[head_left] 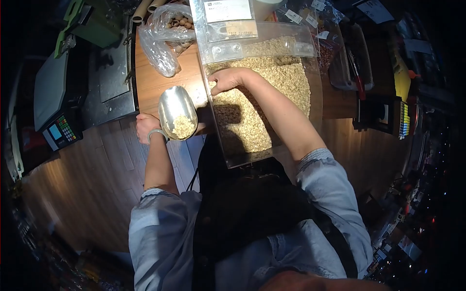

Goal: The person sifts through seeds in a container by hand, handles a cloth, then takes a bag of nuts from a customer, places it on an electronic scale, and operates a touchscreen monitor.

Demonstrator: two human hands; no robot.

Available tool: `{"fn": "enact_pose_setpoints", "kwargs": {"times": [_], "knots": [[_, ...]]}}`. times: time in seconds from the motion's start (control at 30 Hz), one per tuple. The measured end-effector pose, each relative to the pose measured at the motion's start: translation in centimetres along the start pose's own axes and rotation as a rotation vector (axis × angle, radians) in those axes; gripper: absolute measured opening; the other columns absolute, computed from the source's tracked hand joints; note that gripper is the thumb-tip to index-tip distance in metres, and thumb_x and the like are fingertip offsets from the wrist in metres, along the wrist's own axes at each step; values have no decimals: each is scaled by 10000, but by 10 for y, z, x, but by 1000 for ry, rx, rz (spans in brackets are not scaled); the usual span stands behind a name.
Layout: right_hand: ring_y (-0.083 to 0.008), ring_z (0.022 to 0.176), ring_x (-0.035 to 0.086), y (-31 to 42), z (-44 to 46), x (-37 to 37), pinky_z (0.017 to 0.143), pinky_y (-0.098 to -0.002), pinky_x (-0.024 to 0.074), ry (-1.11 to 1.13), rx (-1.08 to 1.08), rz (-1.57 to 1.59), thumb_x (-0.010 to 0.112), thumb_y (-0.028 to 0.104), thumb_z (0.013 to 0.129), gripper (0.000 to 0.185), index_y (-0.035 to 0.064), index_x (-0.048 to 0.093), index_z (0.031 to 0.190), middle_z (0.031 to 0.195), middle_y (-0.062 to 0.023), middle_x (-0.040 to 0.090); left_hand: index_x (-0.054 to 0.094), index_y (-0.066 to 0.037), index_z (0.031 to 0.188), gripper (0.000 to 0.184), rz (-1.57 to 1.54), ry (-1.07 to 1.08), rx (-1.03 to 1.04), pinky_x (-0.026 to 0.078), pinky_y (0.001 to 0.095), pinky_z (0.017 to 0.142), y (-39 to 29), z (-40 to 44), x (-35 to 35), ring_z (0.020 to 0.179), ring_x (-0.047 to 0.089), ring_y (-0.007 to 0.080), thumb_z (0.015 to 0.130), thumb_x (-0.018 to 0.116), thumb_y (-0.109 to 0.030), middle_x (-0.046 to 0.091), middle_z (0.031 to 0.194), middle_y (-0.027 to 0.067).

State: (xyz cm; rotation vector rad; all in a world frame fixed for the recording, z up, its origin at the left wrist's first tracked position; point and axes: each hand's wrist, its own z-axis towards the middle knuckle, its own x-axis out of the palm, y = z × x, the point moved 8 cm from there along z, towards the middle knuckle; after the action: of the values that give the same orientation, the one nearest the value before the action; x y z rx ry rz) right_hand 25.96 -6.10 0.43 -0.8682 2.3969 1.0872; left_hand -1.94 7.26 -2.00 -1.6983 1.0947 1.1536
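Note:
My left hand (146, 128), with a band at the wrist, is closed in a fist beside a metal scoop (171, 104). A small heap of flakes (183, 127) lies in the scoop's lower end; its handle is hidden, apparently in that fist. In front of me a clear plastic bin (318, 92) contains pale rolled oats (286, 89). Over the oats reaches my right arm, and my right hand (227, 80) is bent at the bin's left wall, thumb inside. Its fingertips are partly hidden, seemingly gripping that wall.
A plastic bag of round brown nuts (180, 22) lies on the wooden counter (148, 89). Leftward is a scale with a keypad (61, 131), near a green container (97, 26). Labelled bags (310, 19) and a tub with a red-handled tool (359, 87) are right of the bin.

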Motion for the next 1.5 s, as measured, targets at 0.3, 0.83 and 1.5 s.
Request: {"fn": "enact_pose_setpoints", "kwargs": {"times": [0.3, 0.83, 1.5], "knots": [[-247, 945, 625, 36, -87, 20, 825, -354, 483, 186, -51, -363, 745, 313, 706, 345, 117, 689, 985, 985, -54, 676, 681, -70, 1024, 570, 13, 9, -21, 446, 503, 896, 2, 4, 5, 1023, 607, 391, 943, 210, -381, 670, 1053, 163], [-226, 1007, 589, -46, -202, -20, 874, -311, 464, -641, -110, 397, 664, -38, 762, 254, 71, 648, 990, 1012, -74, 621, 675, -76, 1044, 556, 13, 27, -23, 435, 506, 899, 3, 4, 6, 1024, 612, 372, 943, 214, -370, 670, 1064, 148], [-133, 1044, 588, -67, -219, -23, 877, -240, 480, -623, -64, 1219, 561, 110, 935, 337, 3, 521, 1252, 1183, -106, 615, 676, -67, 1025, 545, -3, 15, 3, 436, 504, 888, 2, 4, 5, 1009, 615, 373, 940, 227, -365, 670, 1058, 148]]}}
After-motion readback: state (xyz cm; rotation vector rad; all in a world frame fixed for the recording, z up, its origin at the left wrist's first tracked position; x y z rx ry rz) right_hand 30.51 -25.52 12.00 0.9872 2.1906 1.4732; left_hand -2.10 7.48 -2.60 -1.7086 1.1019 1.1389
